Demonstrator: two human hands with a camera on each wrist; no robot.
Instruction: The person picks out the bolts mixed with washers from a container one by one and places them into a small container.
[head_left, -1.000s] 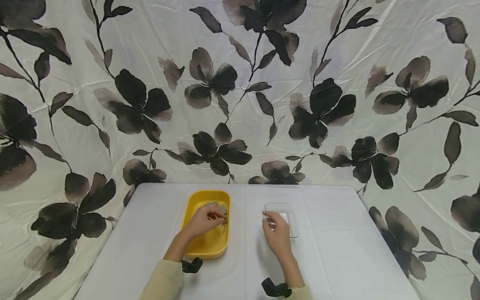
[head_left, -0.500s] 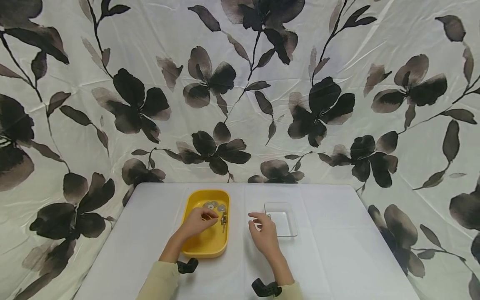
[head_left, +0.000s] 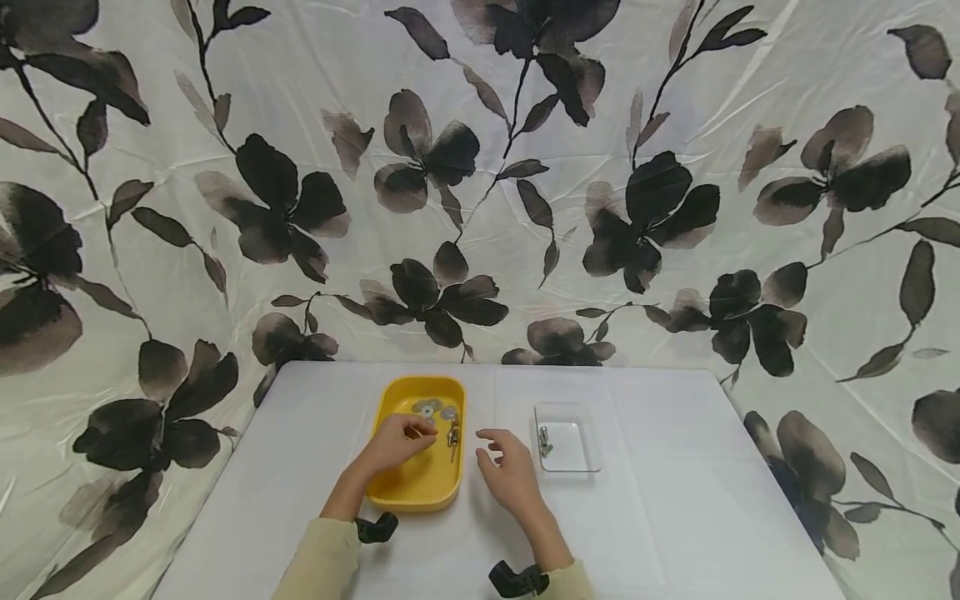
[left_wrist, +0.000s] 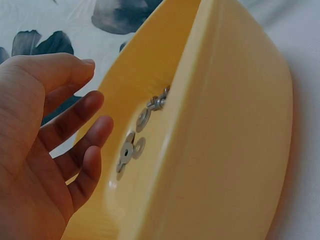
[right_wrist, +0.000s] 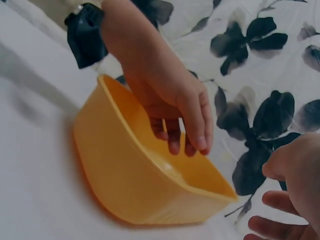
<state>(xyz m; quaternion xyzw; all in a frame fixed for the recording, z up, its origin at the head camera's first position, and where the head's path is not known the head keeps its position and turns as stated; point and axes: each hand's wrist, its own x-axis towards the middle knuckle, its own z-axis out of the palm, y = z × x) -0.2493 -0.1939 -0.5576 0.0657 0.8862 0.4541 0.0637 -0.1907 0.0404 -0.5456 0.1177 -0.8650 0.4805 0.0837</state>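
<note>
Over the yellow tray [head_left: 416,493] hangs my left hand [head_left: 397,442], fingers loosely bent and holding nothing in the left wrist view. Several flat metal washers [left_wrist: 127,152] lie in the tray's far part. Beside them, along its right wall, is a small group of metal bolts [head_left: 453,435]. My right hand [head_left: 513,475] is in the air between the tray and a clear plastic box [head_left: 598,450], its thumb and fingers apart with nothing between them. A few small metal bolts [head_left: 545,443] rest inside the box against its left side.
A white cloth covers the table [head_left: 675,500]. Behind it hangs a floral-patterned sheet [head_left: 480,208]. Black wrist cameras [head_left: 517,579] are strapped to both wrists. The tray's tall side wall [left_wrist: 235,125] stands close to the left hand.
My right hand has moved left, away from the clear box, uncovering the bolts inside it. My left hand has drawn back slightly left from the bolts in the tray.
</note>
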